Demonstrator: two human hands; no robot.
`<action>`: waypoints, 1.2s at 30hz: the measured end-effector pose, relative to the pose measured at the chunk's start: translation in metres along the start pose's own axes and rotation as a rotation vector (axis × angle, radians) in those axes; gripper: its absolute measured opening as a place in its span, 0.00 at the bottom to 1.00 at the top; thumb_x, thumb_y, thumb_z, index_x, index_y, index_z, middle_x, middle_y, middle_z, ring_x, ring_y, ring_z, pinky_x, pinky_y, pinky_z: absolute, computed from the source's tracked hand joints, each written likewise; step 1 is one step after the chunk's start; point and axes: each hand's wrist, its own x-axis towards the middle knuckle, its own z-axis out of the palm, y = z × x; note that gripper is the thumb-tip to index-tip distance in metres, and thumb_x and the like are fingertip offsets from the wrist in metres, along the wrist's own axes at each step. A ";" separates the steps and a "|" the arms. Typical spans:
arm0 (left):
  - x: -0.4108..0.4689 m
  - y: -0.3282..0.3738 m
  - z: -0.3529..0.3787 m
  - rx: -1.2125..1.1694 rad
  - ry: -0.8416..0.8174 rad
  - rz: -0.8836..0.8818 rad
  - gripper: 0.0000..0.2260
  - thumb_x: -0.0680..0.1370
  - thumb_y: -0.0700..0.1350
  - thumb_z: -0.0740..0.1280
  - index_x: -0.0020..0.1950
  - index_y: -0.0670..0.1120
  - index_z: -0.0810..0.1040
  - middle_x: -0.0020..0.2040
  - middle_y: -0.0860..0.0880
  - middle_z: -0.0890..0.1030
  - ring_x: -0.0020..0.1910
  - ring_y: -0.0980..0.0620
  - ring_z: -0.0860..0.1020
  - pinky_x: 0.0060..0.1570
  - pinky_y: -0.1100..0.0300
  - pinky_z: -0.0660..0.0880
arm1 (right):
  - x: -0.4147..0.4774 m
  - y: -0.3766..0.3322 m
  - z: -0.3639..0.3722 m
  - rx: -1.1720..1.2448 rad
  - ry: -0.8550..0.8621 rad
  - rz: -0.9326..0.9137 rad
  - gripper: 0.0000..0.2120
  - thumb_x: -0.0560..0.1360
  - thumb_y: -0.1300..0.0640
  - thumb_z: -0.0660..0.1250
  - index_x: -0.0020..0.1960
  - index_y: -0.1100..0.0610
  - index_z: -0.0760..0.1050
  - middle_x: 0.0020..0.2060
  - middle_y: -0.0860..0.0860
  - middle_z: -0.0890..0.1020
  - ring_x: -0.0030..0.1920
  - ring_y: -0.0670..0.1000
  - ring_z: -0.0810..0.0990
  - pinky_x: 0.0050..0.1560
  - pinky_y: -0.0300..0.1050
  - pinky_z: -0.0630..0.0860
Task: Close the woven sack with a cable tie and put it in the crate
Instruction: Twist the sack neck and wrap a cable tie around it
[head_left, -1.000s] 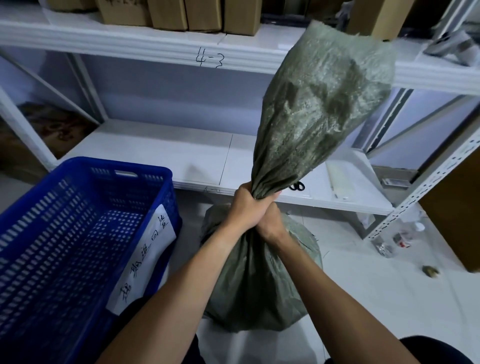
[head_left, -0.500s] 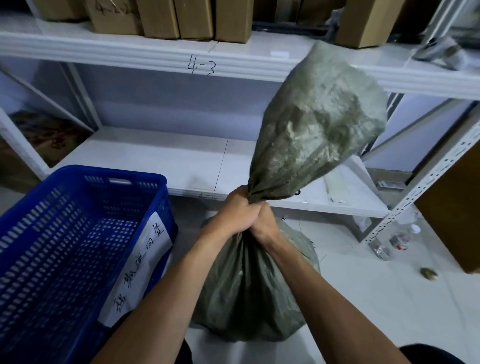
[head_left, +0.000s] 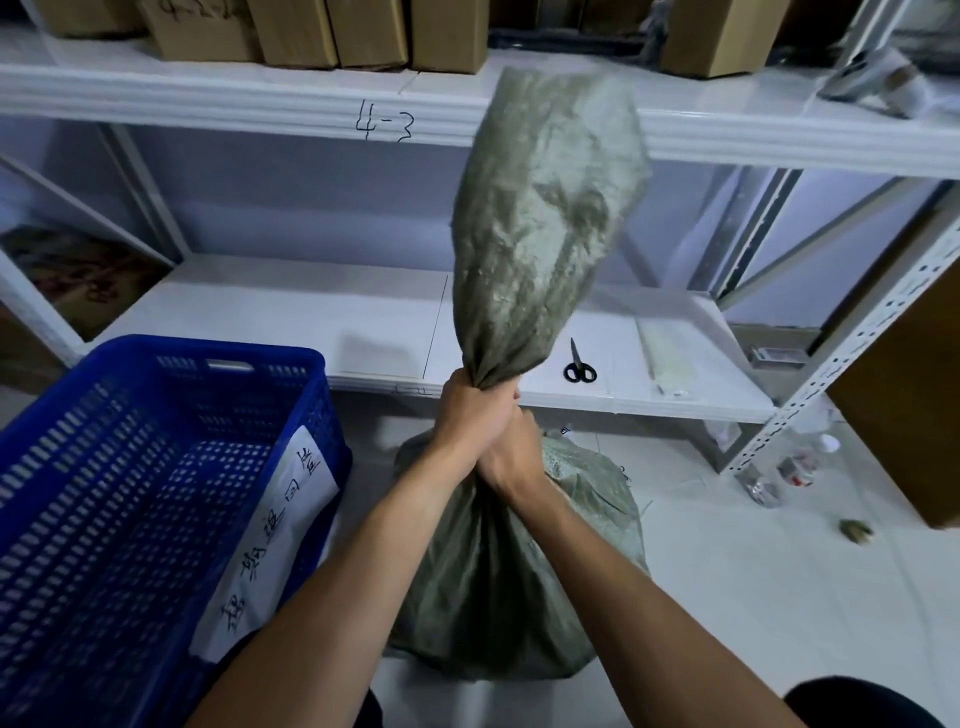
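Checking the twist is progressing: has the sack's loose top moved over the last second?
Yes. The sack's loose top swung left against the "4-3" shelf mark, uncovering the scissors.

White metal shelving unit (head_left: 862, 332) with perforated uprights and diagonal braces, against a pale bluish wall (head_left: 311, 208). Upper shelf (head_left: 234, 91): front edge hand-marked "4-3", row of cardboard boxes (head_left: 332, 31) on top. Lower shelf (head_left: 285, 317): white boards, black-handled scissors (head_left: 578, 365). Floor (head_left: 779, 571): glossy white tile; small bottles (head_left: 800, 467) beside the right upright.
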 end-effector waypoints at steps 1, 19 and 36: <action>0.000 0.000 0.000 -0.023 -0.026 0.010 0.14 0.70 0.57 0.67 0.30 0.49 0.81 0.37 0.49 0.85 0.42 0.46 0.82 0.44 0.57 0.74 | 0.000 0.001 -0.001 -0.007 0.008 -0.004 0.20 0.74 0.53 0.55 0.51 0.65 0.80 0.50 0.65 0.84 0.51 0.68 0.79 0.46 0.54 0.73; -0.005 0.002 -0.021 0.047 -0.104 0.261 0.09 0.77 0.45 0.68 0.40 0.49 0.86 0.42 0.59 0.85 0.44 0.62 0.81 0.51 0.60 0.74 | -0.017 0.022 -0.092 0.603 -0.229 0.015 0.42 0.64 0.51 0.70 0.77 0.52 0.61 0.73 0.46 0.69 0.71 0.41 0.68 0.71 0.42 0.64; -0.019 -0.040 -0.011 0.816 0.133 1.299 0.05 0.72 0.34 0.72 0.39 0.41 0.78 0.55 0.39 0.81 0.50 0.39 0.78 0.53 0.48 0.73 | -0.059 0.013 -0.098 0.449 -0.603 0.342 0.16 0.62 0.57 0.72 0.45 0.66 0.83 0.40 0.59 0.86 0.39 0.57 0.85 0.47 0.49 0.82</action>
